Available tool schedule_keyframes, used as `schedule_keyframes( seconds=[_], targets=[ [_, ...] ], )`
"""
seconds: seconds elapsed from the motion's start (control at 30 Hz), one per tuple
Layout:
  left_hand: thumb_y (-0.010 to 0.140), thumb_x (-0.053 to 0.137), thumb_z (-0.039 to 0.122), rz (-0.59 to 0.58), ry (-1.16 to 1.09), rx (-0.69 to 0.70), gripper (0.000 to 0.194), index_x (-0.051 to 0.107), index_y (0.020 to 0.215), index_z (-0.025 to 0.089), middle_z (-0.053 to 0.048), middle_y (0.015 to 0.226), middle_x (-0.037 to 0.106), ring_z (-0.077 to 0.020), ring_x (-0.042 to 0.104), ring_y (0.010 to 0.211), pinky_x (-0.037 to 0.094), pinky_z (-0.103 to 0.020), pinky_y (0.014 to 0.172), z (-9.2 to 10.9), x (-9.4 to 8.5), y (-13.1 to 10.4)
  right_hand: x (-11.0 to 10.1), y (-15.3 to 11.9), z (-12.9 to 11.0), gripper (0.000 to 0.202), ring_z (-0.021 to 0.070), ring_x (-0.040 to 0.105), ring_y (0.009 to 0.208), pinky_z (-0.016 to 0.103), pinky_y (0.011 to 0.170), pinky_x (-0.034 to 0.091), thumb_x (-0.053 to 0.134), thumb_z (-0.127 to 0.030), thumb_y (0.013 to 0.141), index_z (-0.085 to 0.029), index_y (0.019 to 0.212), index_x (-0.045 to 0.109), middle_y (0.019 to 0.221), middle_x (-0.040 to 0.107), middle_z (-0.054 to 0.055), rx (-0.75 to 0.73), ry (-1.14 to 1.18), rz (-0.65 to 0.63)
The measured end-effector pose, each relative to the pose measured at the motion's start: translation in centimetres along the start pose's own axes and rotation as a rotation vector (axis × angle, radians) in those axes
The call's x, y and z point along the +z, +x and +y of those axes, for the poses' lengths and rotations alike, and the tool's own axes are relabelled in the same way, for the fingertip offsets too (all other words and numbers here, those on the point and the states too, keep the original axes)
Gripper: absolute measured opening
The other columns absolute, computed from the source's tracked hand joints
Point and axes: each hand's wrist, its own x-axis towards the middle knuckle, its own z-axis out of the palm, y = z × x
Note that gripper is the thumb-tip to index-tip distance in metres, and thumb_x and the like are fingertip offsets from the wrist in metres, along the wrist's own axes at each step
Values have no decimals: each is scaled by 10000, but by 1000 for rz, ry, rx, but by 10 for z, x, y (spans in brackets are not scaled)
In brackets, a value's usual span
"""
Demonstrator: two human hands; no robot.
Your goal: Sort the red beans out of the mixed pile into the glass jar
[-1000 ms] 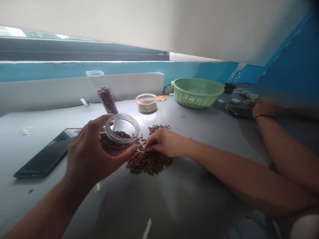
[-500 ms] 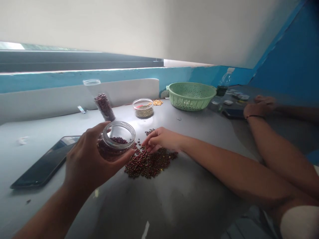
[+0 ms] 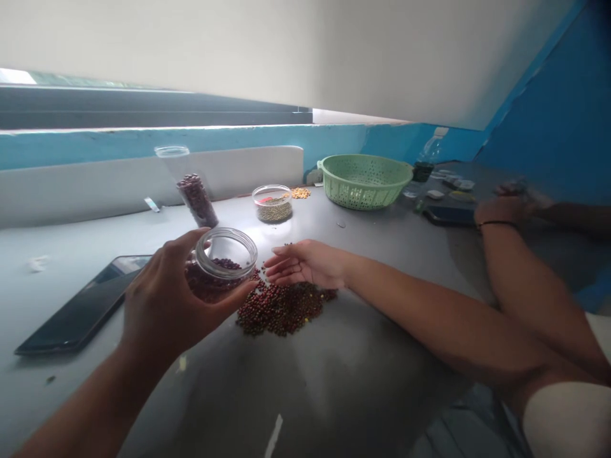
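Two hands: both belong to the person wearing the camera and work over a grey desk (image 3: 363,381).
Left hand (image 3: 165,305): clamped around a clear open jar (image 3: 220,262), thumb on the near side, fingers wrapped around the far wall.
Jar: lifted off the desk, mouth tilted toward 3 o'clock, partly filled with dark red beans.
Right hand (image 3: 305,264): fingers loosely spread and grasping nothing visible, palm turned toward the jar mouth, just beside it at its 3 o'clock.
Bean pile (image 3: 281,308): loose red-brown beans on the desk, directly under the right hand and at 5 o'clock from the jar.
Tall jar (image 3: 188,187): clear, leaning, part-filled with dark beans, at 12 o'clock from the held jar, against a white board (image 3: 95,181).
Short tub (image 3: 272,203): clear, holding greenish grains, at 1 o'clock from the pile.
Yellow grains (image 3: 300,192): small heap just beyond the tub.
Green basket (image 3: 365,181): perforated, at 2 o'clock, well apart from the pile.
Phone (image 3: 81,305): dark, flat on the desk at 9 o'clock from the left hand.
Second person: an arm with a dark wristband (image 3: 496,224) rests at 3 o'clock, its hand beside another dark phone (image 3: 449,216).
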Motion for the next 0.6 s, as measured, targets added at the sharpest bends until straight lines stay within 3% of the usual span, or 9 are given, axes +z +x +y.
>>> schedule_keyframes(
  seconds=[0.13,0.23,0.43,0.6],
  targets=[
    [731,751,632,17,82,218,854,458,1459,297,-133,1222,727,-385,732,1071,594,-495,820,-7,5,0,10,-2,-6,296,157,716,931,297,1035,564,600,-369,1008,-103,963,720,993,744,134,-178,203,181],
    [741,731,623,-39,151,256,816,474,1444,299,-141,1220,729,-404,728,1040,569,-491,750,-1,10,0,26,-8,-12,384,187,691,1120,308,1105,522,540,-482,1022,-133,1003,698,1181,724,154,-372,333,260],
    [763,710,628,-109,147,131,740,518,1371,252,-172,1135,738,-404,732,984,509,-433,610,26,16,-2,55,-17,-4,515,224,566,1377,377,1213,424,549,-544,982,-144,1296,629,1444,623,141,-585,173,232],
    [776,694,631,-100,111,156,725,523,1343,213,-173,1079,739,-390,743,936,548,-459,638,29,17,-5,53,-21,10,716,219,374,1539,369,1301,244,544,-674,964,-215,1512,522,1635,445,59,-684,-24,38]
  ],
)
